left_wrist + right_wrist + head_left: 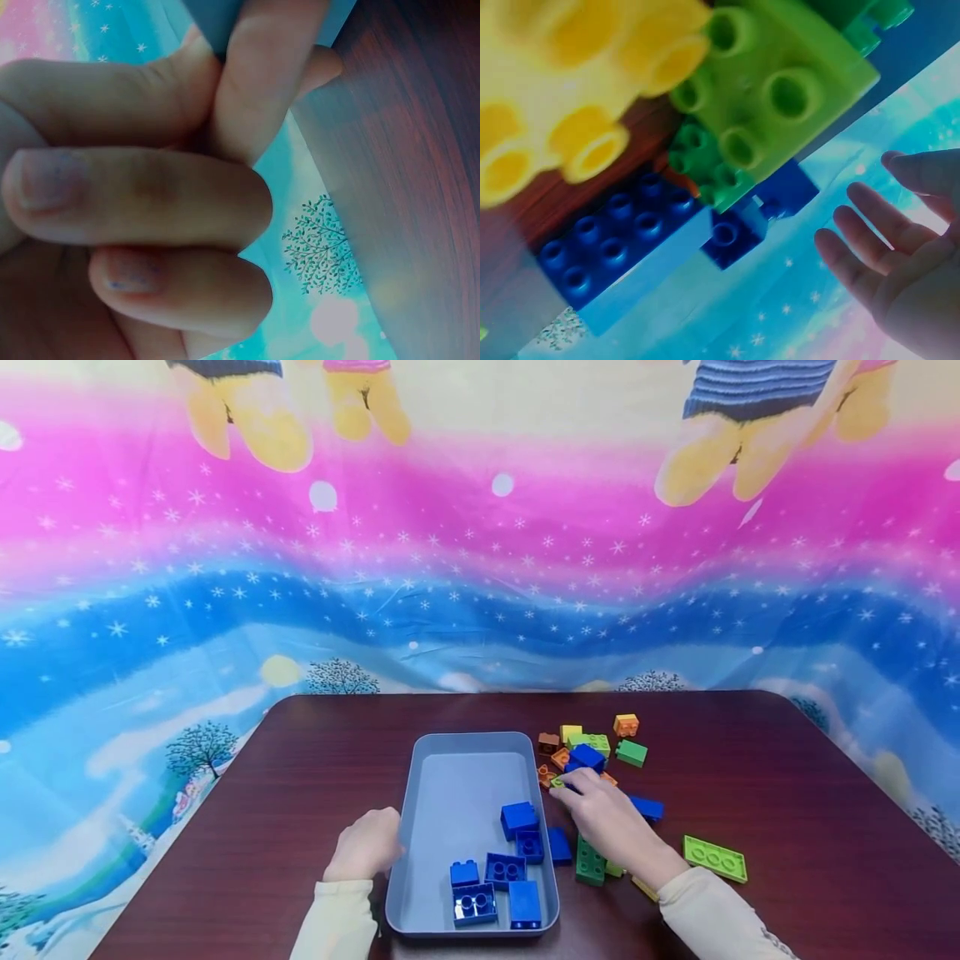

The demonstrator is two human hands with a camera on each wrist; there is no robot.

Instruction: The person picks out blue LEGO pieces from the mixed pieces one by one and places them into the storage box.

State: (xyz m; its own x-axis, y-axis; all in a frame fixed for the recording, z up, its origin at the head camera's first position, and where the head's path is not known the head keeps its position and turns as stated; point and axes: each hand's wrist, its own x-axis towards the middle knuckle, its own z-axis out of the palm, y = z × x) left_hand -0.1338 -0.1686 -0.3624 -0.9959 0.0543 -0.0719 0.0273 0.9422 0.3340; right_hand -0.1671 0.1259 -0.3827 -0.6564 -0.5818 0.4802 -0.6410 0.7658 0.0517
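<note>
In the head view, my left hand [367, 845] is at the left side of a grey-blue tray [442, 802]. The left wrist view has its thumb and index finger pinching the tray's edge [216, 22], the other fingers curled. Several blue building bricks [525, 903] lie in the tray's near right part. My right hand [611, 814] reaches over a mixed heap of bricks to the right, fingertips close to a blue brick [587, 757]. Its fingers [870, 217] are loosely spread and hold nothing in the right wrist view, near a long blue brick [615, 247] and a lime-green brick [780, 82].
Around the right hand lie a dark green brick [590, 862], a flat lime plate [715, 858], a brown brick [548, 742] and an orange brick [626, 725]. A blue piece [558, 846] sits against the tray's right wall. Behind the dark wooden table [337, 735] hangs a printed cloth [450, 527].
</note>
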